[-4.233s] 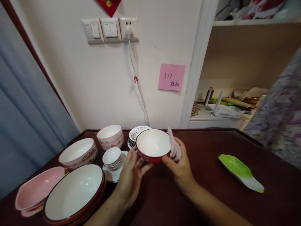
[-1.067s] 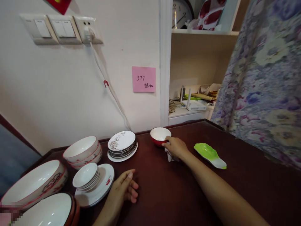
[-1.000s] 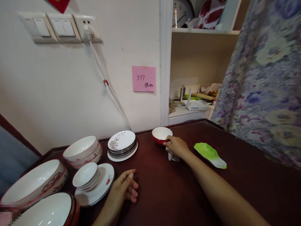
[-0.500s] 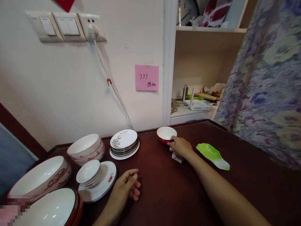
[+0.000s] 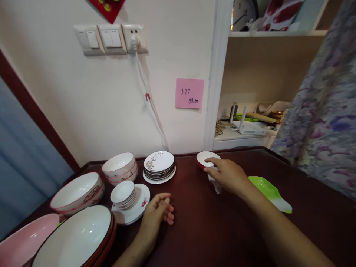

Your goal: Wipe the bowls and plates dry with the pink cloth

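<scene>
At the back of the table a small bowl, red outside and white inside, stands upright. My right hand is at its right rim, the index finger reaching over the edge and the thumb lower down. A pale crumpled cloth hangs from this hand beside the bowl; how far the fingers also grip the rim is hard to see. My left hand hovers with loosely curled, parted fingers and nothing in them. Just left of it, a stack of small white bowls sits on white plates with a red flower.
Patterned plates are stacked near the wall. Red-rimmed bowls, a larger one, brown-sided bowls and a pink dish fill the left. A green leaf-shaped dish lies right of my right arm.
The view has swung left, showing more of the pink dish. My right hand has turned, its fingers now over the bowl's rim with the cloth hanging lower. My left hand keeps its loose pose.
</scene>
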`<state>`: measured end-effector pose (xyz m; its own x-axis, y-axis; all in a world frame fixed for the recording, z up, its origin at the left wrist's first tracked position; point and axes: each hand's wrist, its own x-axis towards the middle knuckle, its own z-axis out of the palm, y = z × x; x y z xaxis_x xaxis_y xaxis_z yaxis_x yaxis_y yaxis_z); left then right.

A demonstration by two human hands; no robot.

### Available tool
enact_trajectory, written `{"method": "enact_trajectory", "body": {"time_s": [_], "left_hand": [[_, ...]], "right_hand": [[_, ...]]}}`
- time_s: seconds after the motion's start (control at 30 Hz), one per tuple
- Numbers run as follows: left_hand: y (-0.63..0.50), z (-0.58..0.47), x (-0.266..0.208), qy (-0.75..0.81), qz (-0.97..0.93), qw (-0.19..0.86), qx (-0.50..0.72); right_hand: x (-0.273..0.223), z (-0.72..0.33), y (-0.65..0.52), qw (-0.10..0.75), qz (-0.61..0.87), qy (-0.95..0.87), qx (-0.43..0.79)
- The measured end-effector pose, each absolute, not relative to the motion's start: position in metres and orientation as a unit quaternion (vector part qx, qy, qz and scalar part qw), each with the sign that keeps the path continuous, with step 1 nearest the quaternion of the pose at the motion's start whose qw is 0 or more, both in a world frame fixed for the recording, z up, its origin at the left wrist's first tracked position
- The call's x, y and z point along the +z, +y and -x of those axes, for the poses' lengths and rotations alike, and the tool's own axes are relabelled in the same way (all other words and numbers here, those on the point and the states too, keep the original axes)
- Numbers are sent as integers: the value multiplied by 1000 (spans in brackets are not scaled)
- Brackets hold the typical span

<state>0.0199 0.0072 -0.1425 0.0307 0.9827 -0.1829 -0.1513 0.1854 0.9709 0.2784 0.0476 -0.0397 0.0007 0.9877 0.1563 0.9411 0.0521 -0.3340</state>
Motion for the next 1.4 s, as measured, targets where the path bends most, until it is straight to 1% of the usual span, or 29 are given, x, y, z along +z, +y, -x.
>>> {"method": "enact_trajectory", "body": {"time_s": [0.07, 0.17, 0.33, 0.53, 0.63, 0.73, 0.87, 1.03, 1.27, 1.4], "left_hand": [[6, -19, -143, 494, -411, 573, 508], [6, -18, -144, 489, -406, 566, 525], [5, -19, -148, 477, -410, 574, 524], [4, -20, -150, 463, -421, 575, 527], [5, -21, -153, 464, -424, 566, 533], [6, -22, -155, 470, -423, 555, 540], [5, -22, -154, 471, -417, 556, 543], [8, -21, -159, 461, -410, 575, 538], [11, -23, -166, 452, -405, 585, 538], [7, -23, -163, 441, -411, 576, 552]], "right_hand": [[-39, -259, 36, 209, 645, -730, 85], [-44, -230, 23, 234, 576, -773, 128], [-49, -195, 15, 221, 507, -821, 139], [-38, -162, 16, 216, 466, -849, 126], [-31, -142, 15, 222, 452, -854, 128], [-26, -121, 15, 207, 434, -869, 118], [-22, -93, 25, 179, 419, -887, 73], [-24, -59, 59, 185, 423, -887, 27], [-38, -17, 108, 146, 433, -888, 55], [-48, -2, 122, 144, 439, -884, 72]]}}
